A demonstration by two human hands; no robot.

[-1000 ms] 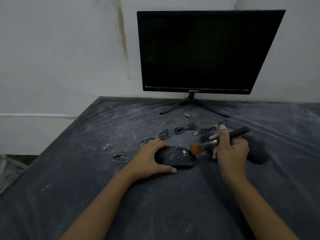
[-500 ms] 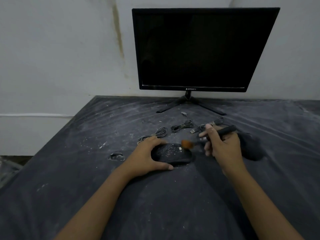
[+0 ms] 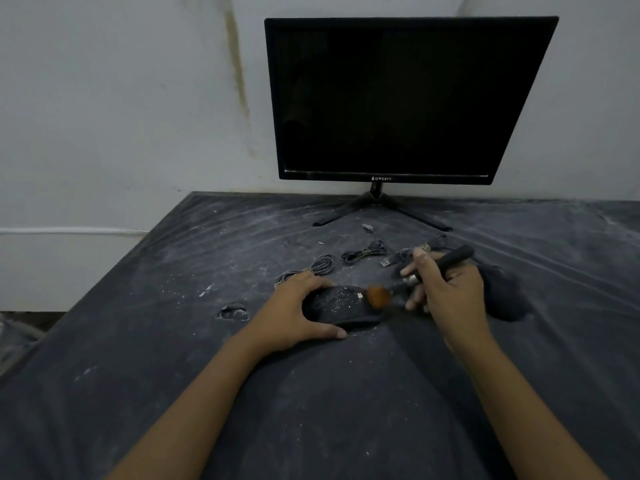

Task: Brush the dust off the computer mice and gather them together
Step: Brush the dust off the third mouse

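A black computer mouse [image 3: 337, 304] speckled with white dust lies on the dark table cover [image 3: 173, 375]. My left hand [image 3: 294, 308] grips its left side, thumb along the near edge. My right hand [image 3: 450, 289] holds a black-handled brush [image 3: 446, 261]; its orange bristles [image 3: 379, 295] touch the mouse's right end. A second black mouse [image 3: 504, 294] lies just right of my right hand, partly hidden by it. Bundled grey cables [image 3: 363, 252] lie behind the mice.
A black monitor [image 3: 398, 98] on a splayed stand sits at the back against the white wall. A small dent or hole [image 3: 233, 311] marks the cover left of my left hand. The table's left edge drops to the floor.
The brush bristles swept from the mouse's right edge onto its top, then back toward its right end. My left hand kept its grip on the mouse. The view shifted slightly.
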